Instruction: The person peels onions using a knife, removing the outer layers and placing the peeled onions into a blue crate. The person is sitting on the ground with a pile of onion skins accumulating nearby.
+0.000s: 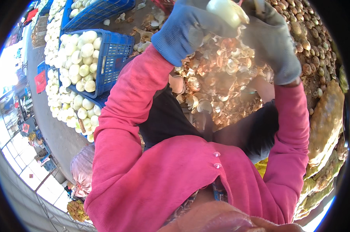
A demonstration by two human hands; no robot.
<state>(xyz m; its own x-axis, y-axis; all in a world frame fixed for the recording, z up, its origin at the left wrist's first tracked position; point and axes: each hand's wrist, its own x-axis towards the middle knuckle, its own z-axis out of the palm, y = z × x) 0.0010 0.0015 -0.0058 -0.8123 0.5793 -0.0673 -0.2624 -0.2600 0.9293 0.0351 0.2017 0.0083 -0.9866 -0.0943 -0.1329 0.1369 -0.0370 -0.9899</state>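
A peeled white onion (228, 13) is in my left hand (183, 32), which wears a blue knit work glove. The glove's fingers reach under and behind the bulb at the top edge of the view. Close against the onion's other side is my right hand (269, 43), in a grey, soiled glove with its fingers bent. A narrow pale thing (260, 7) shows at the right fingers, too blurred to name. Below both hands lies a heap of loose onion skins (221, 78), between my legs.
On the left, blue plastic crates (114, 58) hold peeled onions (79, 61). A wooden-handled tool (81, 125) lies on onions there. Unpeeled onions (311, 43) cover the ground at right, beside full mesh sacks (325, 119). A tied sack (83, 168) stands at lower left.
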